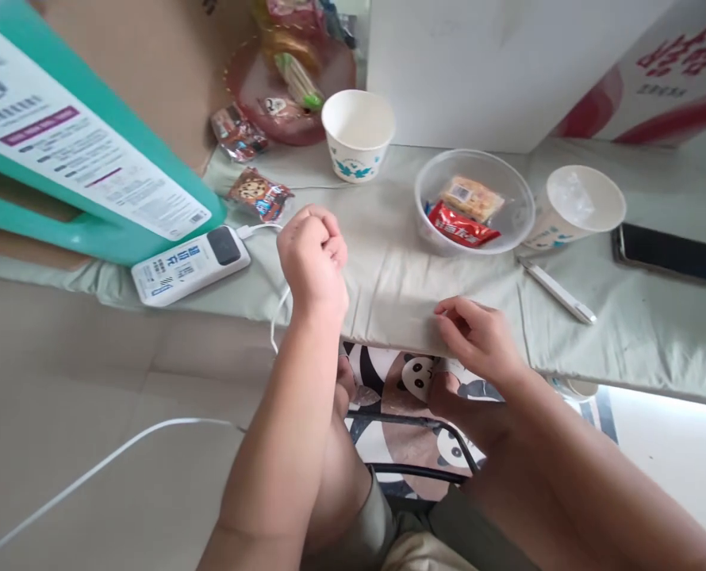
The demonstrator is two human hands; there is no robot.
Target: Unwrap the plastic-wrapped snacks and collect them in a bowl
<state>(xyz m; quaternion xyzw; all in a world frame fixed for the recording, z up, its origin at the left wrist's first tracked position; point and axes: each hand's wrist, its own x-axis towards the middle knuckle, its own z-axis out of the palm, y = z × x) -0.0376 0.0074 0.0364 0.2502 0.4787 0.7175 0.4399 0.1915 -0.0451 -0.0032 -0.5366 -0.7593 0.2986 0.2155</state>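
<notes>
My left hand [312, 258] is closed in a fist above the cloth-covered table, its palm side hidden from me. It is nearest a white power bank [191, 266] and the white cable plugged into it. A wrapped cookie [260, 194] lies just beyond that fist. Lower and to the right, my right hand [477, 333] hangs at the table's front edge, fingers loosely curled in, with nothing visible in them. Behind it stands a clear plastic bowl [427, 226] holding a red snack packet [461, 228] and a wrapped cracker [473, 197].
A paper cup [358, 131] stands at the back, another paper cup [567, 210] beside the bowl. A white pen-like stick [558, 292] and a phone [665, 252] lie at right. At left are a green jug [120, 151] and a red plate [341, 75] of snacks.
</notes>
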